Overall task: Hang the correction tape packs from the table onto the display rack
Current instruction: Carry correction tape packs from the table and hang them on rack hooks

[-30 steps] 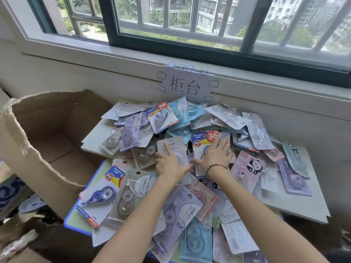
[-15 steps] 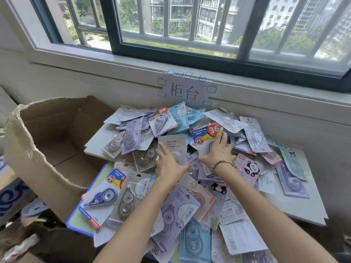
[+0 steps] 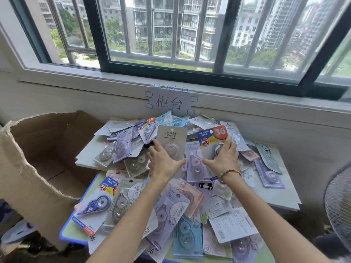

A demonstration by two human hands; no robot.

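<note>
Window-side table, beige pack and blue-yellow "36" pack lifted

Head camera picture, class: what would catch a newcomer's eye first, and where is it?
First, the heap of correction tape packs covering the table below the window. At its middle, the left hand lifts a grey pack and the right hand a blue and yellow pack marked 36. A torn cardboard box stands open at the left.
</note>
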